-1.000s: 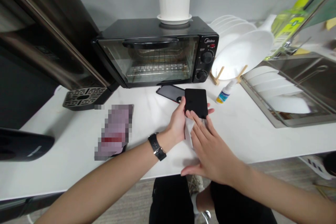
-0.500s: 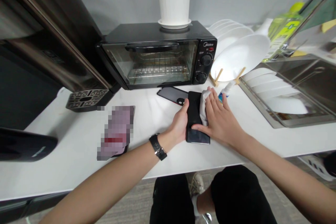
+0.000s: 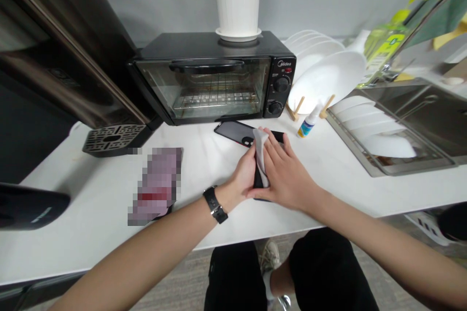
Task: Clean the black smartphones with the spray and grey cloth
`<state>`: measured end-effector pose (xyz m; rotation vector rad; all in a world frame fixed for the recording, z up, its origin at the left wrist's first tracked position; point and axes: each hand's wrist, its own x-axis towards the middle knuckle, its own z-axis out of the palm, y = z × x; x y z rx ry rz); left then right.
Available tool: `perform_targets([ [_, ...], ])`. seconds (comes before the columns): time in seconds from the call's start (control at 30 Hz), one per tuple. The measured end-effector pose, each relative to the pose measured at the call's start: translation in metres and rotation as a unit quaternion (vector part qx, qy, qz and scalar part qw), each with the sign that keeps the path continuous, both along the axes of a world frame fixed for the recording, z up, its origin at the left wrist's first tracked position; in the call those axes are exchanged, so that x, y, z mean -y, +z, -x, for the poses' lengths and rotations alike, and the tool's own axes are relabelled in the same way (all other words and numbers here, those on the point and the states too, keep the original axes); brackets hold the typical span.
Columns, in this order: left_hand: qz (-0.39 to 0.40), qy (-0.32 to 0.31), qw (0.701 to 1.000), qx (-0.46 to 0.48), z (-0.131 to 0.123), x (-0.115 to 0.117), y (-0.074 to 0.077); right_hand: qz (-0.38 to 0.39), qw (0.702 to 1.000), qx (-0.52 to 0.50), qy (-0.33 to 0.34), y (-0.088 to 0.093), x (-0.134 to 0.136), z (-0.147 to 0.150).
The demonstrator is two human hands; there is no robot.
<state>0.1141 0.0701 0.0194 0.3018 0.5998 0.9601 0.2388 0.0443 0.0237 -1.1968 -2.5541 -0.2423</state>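
A black smartphone (image 3: 258, 180) lies on the white counter, mostly covered by my hands. My left hand (image 3: 241, 177) grips its left edge, fingers partly hidden. My right hand (image 3: 288, 172) presses a light grey cloth (image 3: 260, 148) flat against the phone's face, thumb reaching left across the lower part. Just behind sits a dark, see-through phone case (image 3: 233, 132) with round camera holes. To the right stands a small spray bottle (image 3: 308, 125) with a blue and yellow label.
At the back is a toaster oven (image 3: 219, 90) with a white pot (image 3: 239, 0) on top. White plates (image 3: 324, 82) stand in a wooden rack beside the sink (image 3: 386, 172). A pixelated purple item (image 3: 156, 184) lies left, near a coffee-machine-like appliance (image 3: 113, 138).
My right hand has slid left with the cloth across the phone, so it covers more of it. The spray bottle now shows fully. The view has shifted slightly.
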Motion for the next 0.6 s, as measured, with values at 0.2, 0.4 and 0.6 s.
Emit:
perform_targets([
  [0.2, 0.018, -0.068, 0.997, 0.03, 0.009, 0.002, 0.002, 0.013, 0.999, 0.011, 0.027, -0.02, 0.065, 0.005],
  [0.4, 0.008, -0.052, 0.998, 0.022, 0.005, 0.002, 0.0, 0.008, 0.999, 0.015, -0.042, -0.028, 0.081, -0.015],
  [0.6, 0.032, -0.016, 0.999, -0.022, 0.001, 0.0, 0.002, 0.008, 0.996, -0.015, -0.093, -0.015, 0.03, -0.022],
])
